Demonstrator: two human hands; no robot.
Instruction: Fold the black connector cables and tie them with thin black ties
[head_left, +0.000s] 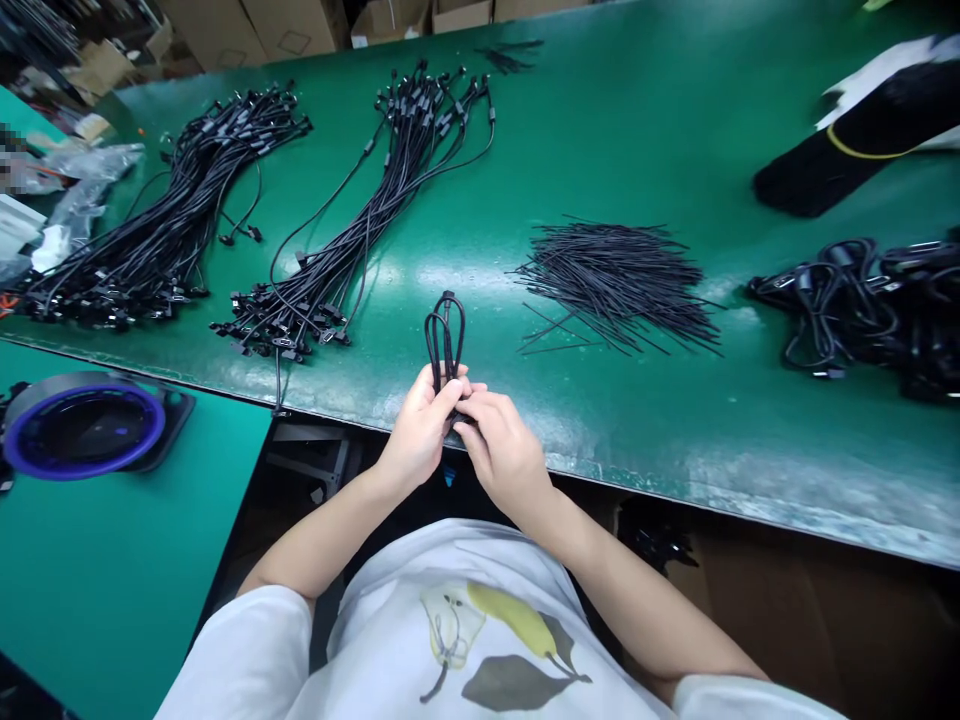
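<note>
Bench: green-topped workbench (637,130) bears bundled black connector cables (360,225) and a pile of cut black wires (619,285).
Item: looped black cable (444,335) stands upright above the hands, over the bench's front edge.
Left hand (418,425): fingers together, clamped on the loop's base.
Right hand (504,450): fingers curled together against the left, apparently gripping the same cable.
Handling: even pressure keeps the loops aligned.
Hidden: cable ends, behind the fingers.

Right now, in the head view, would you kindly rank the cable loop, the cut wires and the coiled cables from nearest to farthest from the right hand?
From the right hand:
1. The cable loop: at centre, held between it and the left hand.
2. The cut wires: a loose pile ahead and to the right.
3. The coiled cables: farther right, by the view's edge.
</note>
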